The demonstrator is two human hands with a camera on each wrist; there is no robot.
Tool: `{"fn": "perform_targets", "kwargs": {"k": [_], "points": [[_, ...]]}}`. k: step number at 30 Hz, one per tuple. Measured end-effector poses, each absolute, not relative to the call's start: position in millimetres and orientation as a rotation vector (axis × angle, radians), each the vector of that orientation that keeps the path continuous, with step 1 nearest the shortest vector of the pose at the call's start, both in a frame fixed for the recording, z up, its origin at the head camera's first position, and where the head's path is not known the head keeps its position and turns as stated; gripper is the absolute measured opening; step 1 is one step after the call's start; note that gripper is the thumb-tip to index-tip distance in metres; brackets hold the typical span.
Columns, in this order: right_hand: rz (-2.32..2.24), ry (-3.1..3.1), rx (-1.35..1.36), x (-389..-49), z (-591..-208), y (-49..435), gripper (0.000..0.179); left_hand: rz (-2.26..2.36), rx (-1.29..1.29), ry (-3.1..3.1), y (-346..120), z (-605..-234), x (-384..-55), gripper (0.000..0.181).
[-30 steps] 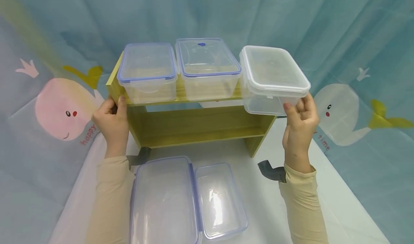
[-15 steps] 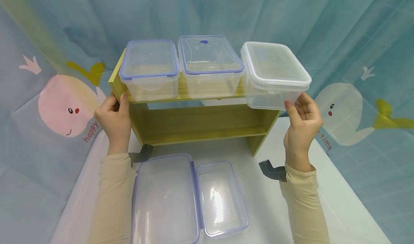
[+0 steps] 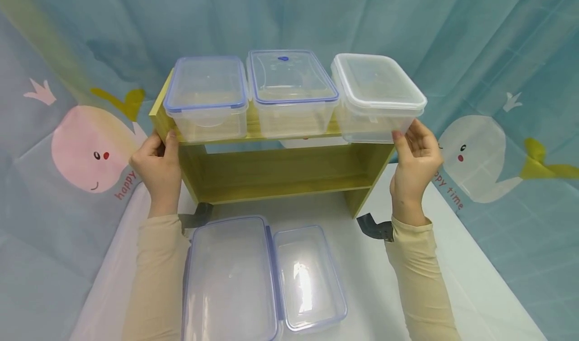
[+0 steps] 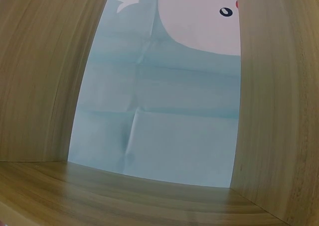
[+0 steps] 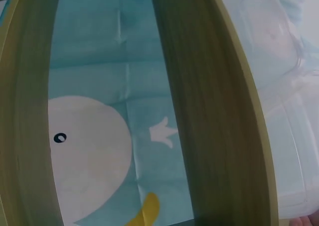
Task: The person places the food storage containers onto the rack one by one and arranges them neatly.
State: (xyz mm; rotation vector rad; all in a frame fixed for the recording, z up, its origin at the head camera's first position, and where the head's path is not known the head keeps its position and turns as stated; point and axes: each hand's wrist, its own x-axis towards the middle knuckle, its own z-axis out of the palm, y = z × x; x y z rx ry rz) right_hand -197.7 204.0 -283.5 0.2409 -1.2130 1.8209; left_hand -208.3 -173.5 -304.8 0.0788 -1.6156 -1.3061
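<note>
My right hand (image 3: 416, 155) holds a clear food container with a white lid (image 3: 380, 87) by its lower front right corner, thumb in front. The container is at the right end of the top shelf, close beside a blue-rimmed one (image 3: 294, 80). Part of its clear wall (image 5: 294, 151) shows in the right wrist view, with a bit of fingertip below. My left hand (image 3: 158, 167) grips the front edge of the wooden shelf's left side (image 3: 160, 117). Another blue-rimmed container (image 3: 208, 87) stands at the top left. The left wrist view shows wooden boards (image 4: 269, 101) but hardly any hand.
On the white table (image 3: 452, 260), a large flat lidded container (image 3: 230, 280) and a smaller clear one (image 3: 307, 275) lie in front of the shelf. The lower shelf board (image 3: 289, 190) runs between the side panels. A blue printed curtain (image 3: 289, 14) hangs behind.
The right hand has moved the white-lidded container up and to the left in the head view, nearer the middle container. My left hand keeps its grip on the shelf's side.
</note>
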Motion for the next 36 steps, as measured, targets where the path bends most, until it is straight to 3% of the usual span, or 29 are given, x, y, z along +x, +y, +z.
{"fn": "perform_targets", "kwargs": {"k": [19,36], "points": [[1.709,-1.251,0.178,-214.4,-282.8,200.8,0.028,-1.363,0.038,-1.585,-172.0,-304.2,-208.5,0.025],[1.819,-1.224,0.196,-199.5,-289.1,204.5,0.031,-1.319,0.027,-1.596,-171.8,-298.6,-204.1,0.029]]}}
